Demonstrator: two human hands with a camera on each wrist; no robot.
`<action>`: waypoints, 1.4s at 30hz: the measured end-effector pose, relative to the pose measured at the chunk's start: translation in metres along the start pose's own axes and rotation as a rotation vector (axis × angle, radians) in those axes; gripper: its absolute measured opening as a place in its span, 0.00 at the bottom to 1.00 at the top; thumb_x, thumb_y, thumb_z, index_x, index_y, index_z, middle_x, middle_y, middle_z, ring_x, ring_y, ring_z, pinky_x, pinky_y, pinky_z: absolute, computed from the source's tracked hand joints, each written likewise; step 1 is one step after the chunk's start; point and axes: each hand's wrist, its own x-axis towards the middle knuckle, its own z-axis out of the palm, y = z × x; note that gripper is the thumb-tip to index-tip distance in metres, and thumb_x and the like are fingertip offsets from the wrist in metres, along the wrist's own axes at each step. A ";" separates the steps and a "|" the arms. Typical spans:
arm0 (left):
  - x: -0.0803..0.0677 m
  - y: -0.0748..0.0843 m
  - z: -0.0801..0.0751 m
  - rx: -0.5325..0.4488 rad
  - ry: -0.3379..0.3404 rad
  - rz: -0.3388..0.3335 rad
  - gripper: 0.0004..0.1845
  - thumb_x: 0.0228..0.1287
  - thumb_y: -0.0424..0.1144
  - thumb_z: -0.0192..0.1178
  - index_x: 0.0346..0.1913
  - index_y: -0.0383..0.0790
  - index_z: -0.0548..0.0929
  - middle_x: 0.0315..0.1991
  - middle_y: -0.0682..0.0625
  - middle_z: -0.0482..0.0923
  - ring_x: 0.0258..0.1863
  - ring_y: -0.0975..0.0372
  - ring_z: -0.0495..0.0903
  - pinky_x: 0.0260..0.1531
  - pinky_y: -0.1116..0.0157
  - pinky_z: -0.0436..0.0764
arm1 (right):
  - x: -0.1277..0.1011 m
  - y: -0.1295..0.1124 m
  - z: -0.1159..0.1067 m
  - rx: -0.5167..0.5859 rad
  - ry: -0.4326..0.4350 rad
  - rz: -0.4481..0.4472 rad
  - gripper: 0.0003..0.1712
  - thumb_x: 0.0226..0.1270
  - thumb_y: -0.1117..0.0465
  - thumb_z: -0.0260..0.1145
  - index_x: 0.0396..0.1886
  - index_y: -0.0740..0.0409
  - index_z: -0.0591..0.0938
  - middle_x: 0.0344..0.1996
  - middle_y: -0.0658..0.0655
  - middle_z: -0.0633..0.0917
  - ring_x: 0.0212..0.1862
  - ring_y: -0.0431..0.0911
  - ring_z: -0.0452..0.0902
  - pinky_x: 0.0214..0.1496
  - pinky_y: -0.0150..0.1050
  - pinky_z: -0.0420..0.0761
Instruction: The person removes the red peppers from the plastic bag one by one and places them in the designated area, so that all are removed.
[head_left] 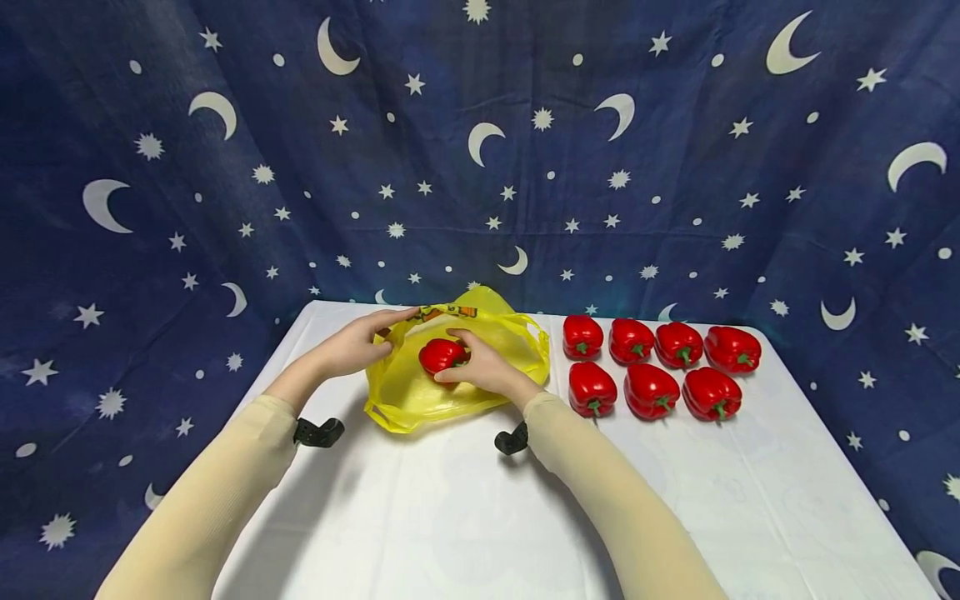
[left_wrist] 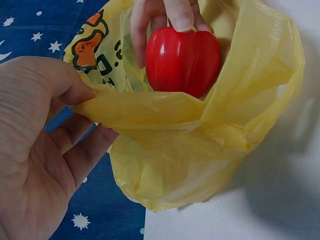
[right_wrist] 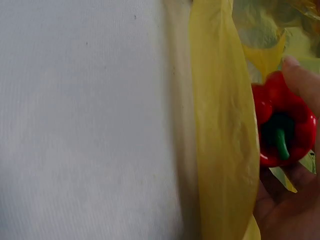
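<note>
Here, a pepper goes into an open bag.
The left hand (head_left: pixel 352 346) pinches the yellow bag (head_left: pixel 408 392)'s rim, holding its mouth wide, so the right hand (head_left: pixel 480 367), fingers curled around a red pepper (head_left: pixel 441 355), fits inside.

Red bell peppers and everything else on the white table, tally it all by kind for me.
Red bell peppers: 8, with 7 in two rows on the white tablecloth and 1 gripped by the right hand inside the bag.
Yellow plastic bags: 1, its rim pinched by the left hand.
Total: 9 things.
</note>
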 end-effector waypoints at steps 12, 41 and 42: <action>0.000 0.003 0.003 -0.010 -0.010 0.017 0.38 0.67 0.25 0.52 0.79 0.50 0.65 0.74 0.44 0.66 0.56 0.49 0.74 0.60 0.49 0.75 | -0.001 -0.001 0.008 0.014 0.031 0.001 0.49 0.56 0.50 0.80 0.76 0.45 0.66 0.66 0.56 0.75 0.63 0.53 0.73 0.67 0.50 0.72; 0.002 0.000 0.002 -0.002 -0.029 0.009 0.39 0.67 0.28 0.54 0.80 0.54 0.64 0.76 0.47 0.64 0.60 0.49 0.72 0.63 0.47 0.72 | -0.087 -0.016 -0.082 0.075 0.022 -0.044 0.47 0.52 0.47 0.82 0.72 0.36 0.71 0.64 0.51 0.75 0.63 0.53 0.70 0.53 0.47 0.83; 0.001 0.000 0.001 0.001 -0.028 0.009 0.39 0.67 0.28 0.54 0.80 0.54 0.64 0.76 0.47 0.64 0.60 0.49 0.72 0.63 0.47 0.73 | -0.091 -0.015 -0.088 0.072 0.029 -0.047 0.47 0.52 0.47 0.82 0.72 0.37 0.71 0.64 0.52 0.75 0.63 0.54 0.70 0.53 0.47 0.83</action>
